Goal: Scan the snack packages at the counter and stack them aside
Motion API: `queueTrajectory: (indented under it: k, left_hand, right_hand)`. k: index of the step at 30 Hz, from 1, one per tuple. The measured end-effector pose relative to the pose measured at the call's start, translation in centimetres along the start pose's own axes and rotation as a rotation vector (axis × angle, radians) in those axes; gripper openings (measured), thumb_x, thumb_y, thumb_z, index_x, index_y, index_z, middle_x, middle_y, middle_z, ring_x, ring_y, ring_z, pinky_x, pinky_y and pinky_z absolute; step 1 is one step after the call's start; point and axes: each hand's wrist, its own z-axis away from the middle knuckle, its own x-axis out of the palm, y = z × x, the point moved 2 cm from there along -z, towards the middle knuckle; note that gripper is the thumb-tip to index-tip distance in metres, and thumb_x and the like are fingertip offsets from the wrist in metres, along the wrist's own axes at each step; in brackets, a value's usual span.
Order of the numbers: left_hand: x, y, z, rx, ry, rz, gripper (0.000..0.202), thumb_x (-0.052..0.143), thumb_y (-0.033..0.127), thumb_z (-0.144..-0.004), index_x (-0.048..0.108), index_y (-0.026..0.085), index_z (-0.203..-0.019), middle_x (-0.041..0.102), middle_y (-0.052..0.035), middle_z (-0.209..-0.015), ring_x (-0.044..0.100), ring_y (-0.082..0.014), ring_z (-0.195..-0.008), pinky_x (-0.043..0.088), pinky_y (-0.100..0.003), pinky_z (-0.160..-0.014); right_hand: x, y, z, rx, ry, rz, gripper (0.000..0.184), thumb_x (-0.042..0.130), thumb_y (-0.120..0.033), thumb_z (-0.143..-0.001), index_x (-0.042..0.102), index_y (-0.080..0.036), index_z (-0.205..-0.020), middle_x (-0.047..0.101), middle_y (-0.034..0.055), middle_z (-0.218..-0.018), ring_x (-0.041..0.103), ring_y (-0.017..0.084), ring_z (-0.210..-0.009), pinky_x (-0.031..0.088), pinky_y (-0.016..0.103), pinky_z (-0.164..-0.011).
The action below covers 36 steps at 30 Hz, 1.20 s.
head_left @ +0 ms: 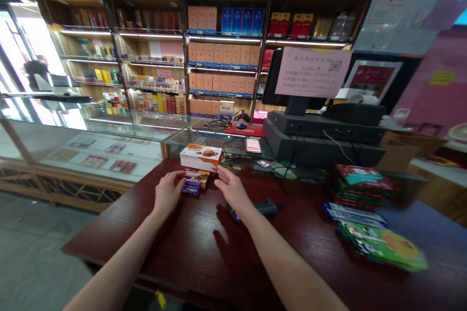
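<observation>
My left hand (168, 191) is at the left edge of some small packs on the dark wooden table. Its fingers are curved, with thumb and index finger apart. Closest to its thumb lies a purple pack (191, 187). A yellow and brown pack (202, 178) lies just behind, in front of a white and orange box (200, 156) with a round snack pictured on it. My right hand (231, 188) hovers by the box's right front corner, fingers stretched out and holding nothing. Below my right wrist lies a black handheld barcode scanner (265, 208), partly hidden by the forearm.
At right on the table (182, 252) lie green packets (383, 245), blue-white packets (353, 214) and a stack of red-green packs (359, 184). Behind stand a cash register (321, 138) and a glass display counter (105, 148). Shelves of boxes (224, 55) line the wall.
</observation>
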Motion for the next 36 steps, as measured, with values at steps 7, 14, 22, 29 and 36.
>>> queueTrajectory:
  k: [7, 14, 22, 29, 36]
  left_hand:
    - [0.2, 1.6, -0.1, 0.030, -0.024, 0.007, 0.034, 0.050, 0.040, -0.090, 0.069, 0.024, -0.113, 0.071, -0.0059, -0.116, 0.064, -0.0249, -0.104, 0.049, -0.038, -0.094]
    - [1.2, 4.6, 0.0, 0.067, -0.073, 0.037, 0.034, 0.049, 0.041, -0.091, 0.070, 0.024, -0.111, 0.073, -0.0063, -0.112, 0.066, -0.0257, -0.105, 0.049, -0.039, -0.095]
    - [3.5, 7.6, -0.2, 0.098, -0.158, 0.156, 0.032, 0.052, 0.040, -0.088, 0.070, 0.025, -0.110, 0.076, -0.0043, -0.110, 0.069, -0.0245, -0.104, 0.052, -0.037, -0.093]
    - [5.6, 10.9, -0.6, 0.206, -0.223, 0.142, 0.036, 0.052, 0.037, -0.089, 0.068, 0.023, -0.119, 0.074, -0.0063, -0.116, 0.067, -0.0257, -0.108, 0.050, -0.040, -0.098]
    - [8.0, 14.5, -0.1, 0.330, -0.291, 0.012, 0.044, 0.053, 0.036, -0.091, 0.060, 0.025, -0.134, 0.071, -0.0078, -0.125, 0.063, -0.0287, -0.118, 0.046, -0.044, -0.102]
  right_hand:
    - [-3.5, 0.0, 0.3, -0.023, 0.083, 0.020, 0.057, 0.065, -0.015, -0.075, 0.063, -0.020, -0.132, 0.063, 0.0119, -0.139, 0.058, 0.024, -0.131, 0.039, 0.044, -0.116]
    - [-7.3, 0.8, 1.3, -0.045, 0.151, 0.068, 0.049, 0.065, -0.017, -0.075, 0.067, -0.020, -0.125, 0.067, 0.0118, -0.134, 0.059, 0.024, -0.130, 0.041, 0.044, -0.115]
    - [-11.3, 1.5, 2.4, -0.046, 0.226, 0.106, 0.049, 0.065, -0.015, -0.075, 0.068, -0.022, -0.123, 0.069, 0.0095, -0.131, 0.061, 0.023, -0.127, 0.043, 0.043, -0.113]
    - [-15.2, 2.1, 3.6, -0.059, 0.308, 0.209, 0.050, 0.062, -0.016, -0.076, 0.067, -0.019, -0.126, 0.068, 0.0120, -0.132, 0.062, 0.023, -0.126, 0.043, 0.042, -0.112]
    - [-19.1, 1.7, 5.3, -0.069, 0.364, 0.421, 0.050, 0.061, -0.017, -0.079, 0.066, -0.023, -0.128, 0.066, 0.0074, -0.136, 0.060, 0.023, -0.128, 0.040, 0.044, -0.114]
